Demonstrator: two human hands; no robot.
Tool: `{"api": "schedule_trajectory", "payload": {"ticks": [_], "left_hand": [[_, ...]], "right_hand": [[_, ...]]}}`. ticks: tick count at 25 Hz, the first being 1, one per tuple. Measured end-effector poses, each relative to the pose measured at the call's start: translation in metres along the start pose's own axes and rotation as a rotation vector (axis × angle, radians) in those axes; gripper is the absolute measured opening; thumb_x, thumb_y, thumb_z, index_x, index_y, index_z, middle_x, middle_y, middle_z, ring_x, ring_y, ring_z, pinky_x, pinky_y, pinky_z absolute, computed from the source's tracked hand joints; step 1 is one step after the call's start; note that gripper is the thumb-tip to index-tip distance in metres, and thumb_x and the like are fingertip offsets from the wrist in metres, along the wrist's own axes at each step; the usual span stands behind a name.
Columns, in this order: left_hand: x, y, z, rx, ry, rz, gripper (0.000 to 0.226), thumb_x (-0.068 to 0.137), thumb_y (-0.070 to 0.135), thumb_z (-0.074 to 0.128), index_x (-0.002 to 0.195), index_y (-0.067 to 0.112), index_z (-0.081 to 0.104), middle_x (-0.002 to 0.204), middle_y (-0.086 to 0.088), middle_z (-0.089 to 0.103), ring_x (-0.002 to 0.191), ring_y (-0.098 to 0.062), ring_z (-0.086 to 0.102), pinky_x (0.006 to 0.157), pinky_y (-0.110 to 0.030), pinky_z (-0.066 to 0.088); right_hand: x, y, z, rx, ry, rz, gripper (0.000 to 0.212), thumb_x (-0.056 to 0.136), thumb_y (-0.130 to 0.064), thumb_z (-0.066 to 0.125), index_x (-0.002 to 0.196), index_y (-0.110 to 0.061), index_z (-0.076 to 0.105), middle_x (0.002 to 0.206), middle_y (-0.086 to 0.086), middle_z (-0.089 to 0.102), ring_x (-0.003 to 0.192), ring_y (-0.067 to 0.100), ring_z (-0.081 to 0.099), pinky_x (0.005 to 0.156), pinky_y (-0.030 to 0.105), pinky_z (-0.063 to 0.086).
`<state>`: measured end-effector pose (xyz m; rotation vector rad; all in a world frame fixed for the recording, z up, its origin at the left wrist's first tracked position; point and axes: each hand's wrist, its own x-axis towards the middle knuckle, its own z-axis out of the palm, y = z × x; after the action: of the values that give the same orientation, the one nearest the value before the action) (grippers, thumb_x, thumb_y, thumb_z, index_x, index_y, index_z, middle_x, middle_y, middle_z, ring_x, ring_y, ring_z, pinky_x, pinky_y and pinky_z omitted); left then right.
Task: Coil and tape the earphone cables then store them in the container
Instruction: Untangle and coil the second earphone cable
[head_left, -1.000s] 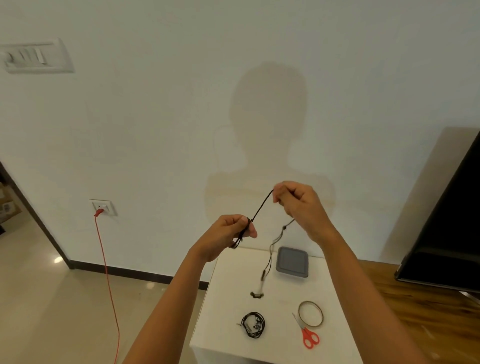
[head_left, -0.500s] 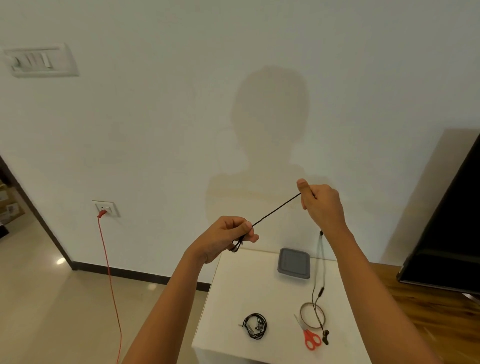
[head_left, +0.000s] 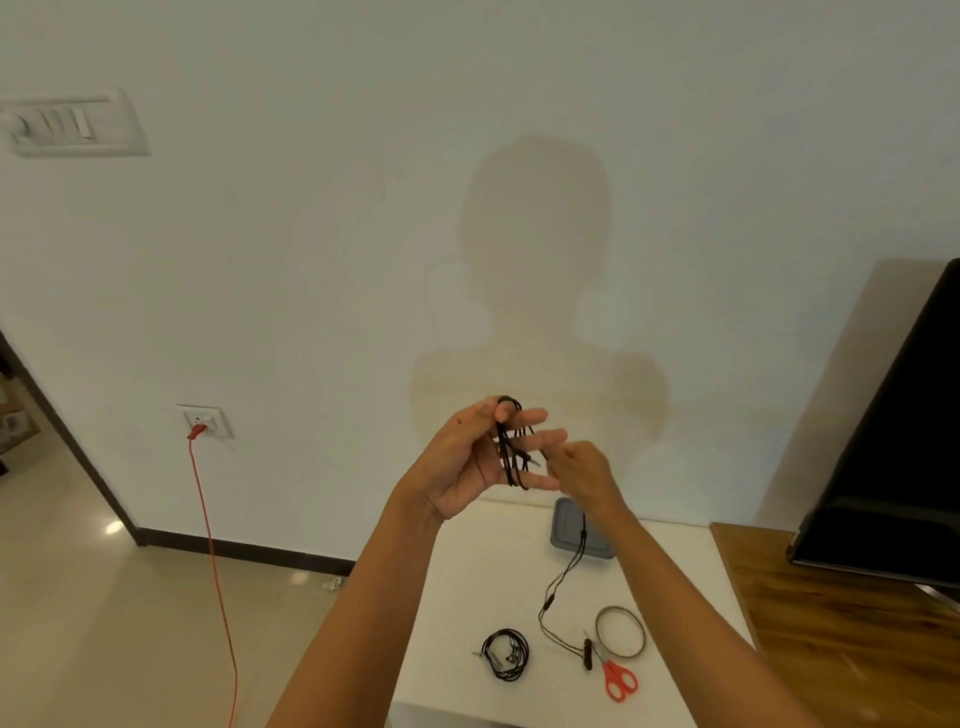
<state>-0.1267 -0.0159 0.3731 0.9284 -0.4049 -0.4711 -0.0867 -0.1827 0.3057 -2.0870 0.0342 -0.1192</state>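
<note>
My left hand (head_left: 480, 454) is raised above the white table (head_left: 467, 582), fingers spread, with several loops of a black earphone cable (head_left: 511, 457) wound around them. My right hand (head_left: 582, 473) sits close beside it and pinches the same cable. The cable's free end hangs down from my right hand, and its earbuds (head_left: 588, 653) rest on the table. A second earphone cable (head_left: 506, 653) lies coiled on the table near the front. The grey container (head_left: 569, 530) stands at the table's back, partly hidden by my right forearm. A tape roll (head_left: 621, 631) lies at the right.
Red-handled scissors (head_left: 615, 675) lie beside the tape roll. A dark screen (head_left: 893, 467) stands on a wooden surface (head_left: 831, 623) to the right. A red cord (head_left: 213, 561) hangs from a wall socket (head_left: 203, 420) at the left. White wall behind the table.
The stretched cable has been wound onto my left fingers. My right hand came back in toward the left hand. The left hand opened and turned palm-in. The hanging end now touches the table.
</note>
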Motion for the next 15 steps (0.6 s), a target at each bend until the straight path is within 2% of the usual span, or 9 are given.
{"api": "schedule_trajectory", "payload": {"ticks": [2, 3, 5, 7, 10, 12, 15], "left_hand": [[0.009, 0.002, -0.002, -0.008, 0.125, 0.113, 0.034, 0.103, 0.021, 0.033, 0.076, 0.011, 0.052, 0.114, -0.014, 0.068, 0.115, -0.038, 0.061, 0.081, -0.069, 0.047], [0.013, 0.003, -0.008, 0.06, 0.193, 0.16, 0.032, 0.103, 0.02, 0.034, 0.078, 0.012, 0.053, 0.118, -0.012, 0.067, 0.12, -0.036, 0.058, 0.085, -0.065, 0.048], [0.017, 0.001, -0.023, 0.343, 0.318, 0.211, 0.03, 0.103, 0.022, 0.037, 0.079, 0.014, 0.055, 0.121, -0.005, 0.068, 0.124, -0.027, 0.056, 0.087, -0.054, 0.05], [0.016, -0.005, -0.036, 0.625, 0.369, 0.185, 0.03, 0.102, 0.028, 0.04, 0.08, 0.016, 0.057, 0.117, 0.001, 0.07, 0.119, -0.018, 0.059, 0.078, -0.044, 0.048], [0.011, -0.017, -0.042, 0.756, 0.32, 0.081, 0.029, 0.101, 0.028, 0.044, 0.083, 0.015, 0.062, 0.101, 0.004, 0.074, 0.099, -0.014, 0.064, 0.066, -0.034, 0.046], [0.008, -0.023, -0.039, 0.766, 0.246, 0.014, 0.029, 0.101, 0.025, 0.045, 0.085, 0.012, 0.065, 0.083, 0.006, 0.071, 0.085, -0.017, 0.061, 0.062, -0.035, 0.042], [0.001, -0.027, -0.031, 0.75, 0.172, -0.101, 0.032, 0.101, 0.026, 0.044, 0.084, 0.013, 0.068, 0.085, -0.003, 0.071, 0.095, -0.026, 0.066, 0.069, -0.047, 0.048]], "right_hand": [[-0.015, 0.007, 0.019, 0.017, -0.079, 0.011, 0.063, 0.093, -0.049, 0.048, 0.038, -0.019, 0.047, 0.036, -0.007, 0.045, 0.04, 0.006, 0.043, 0.061, 0.028, 0.038], [-0.023, 0.01, 0.024, -0.002, -0.1, -0.003, 0.065, 0.094, -0.05, 0.045, 0.036, -0.02, 0.047, 0.034, -0.007, 0.044, 0.037, 0.003, 0.042, 0.059, 0.027, 0.038], [-0.039, 0.01, 0.025, 0.011, -0.105, -0.045, 0.066, 0.096, -0.047, 0.043, 0.035, -0.02, 0.047, 0.033, -0.007, 0.041, 0.034, 0.002, 0.039, 0.054, 0.025, 0.037], [-0.049, -0.002, 0.013, 0.094, -0.098, -0.085, 0.062, 0.097, -0.041, 0.046, 0.039, -0.019, 0.049, 0.034, -0.008, 0.038, 0.034, 0.004, 0.035, 0.05, 0.022, 0.033], [-0.054, -0.031, -0.015, 0.052, -0.176, -0.218, 0.042, 0.094, -0.031, 0.055, 0.056, -0.014, 0.057, 0.039, -0.012, 0.041, 0.039, 0.004, 0.034, 0.048, 0.015, 0.03], [-0.05, -0.047, -0.028, -0.023, -0.207, -0.3, 0.027, 0.092, -0.022, 0.058, 0.067, -0.012, 0.063, 0.044, -0.015, 0.049, 0.042, 0.002, 0.04, 0.048, 0.014, 0.034], [-0.037, -0.056, -0.041, 0.026, -0.144, -0.326, 0.015, 0.09, -0.017, 0.062, 0.077, -0.014, 0.068, 0.059, -0.007, 0.062, 0.045, 0.008, 0.051, 0.047, 0.02, 0.045]]}}
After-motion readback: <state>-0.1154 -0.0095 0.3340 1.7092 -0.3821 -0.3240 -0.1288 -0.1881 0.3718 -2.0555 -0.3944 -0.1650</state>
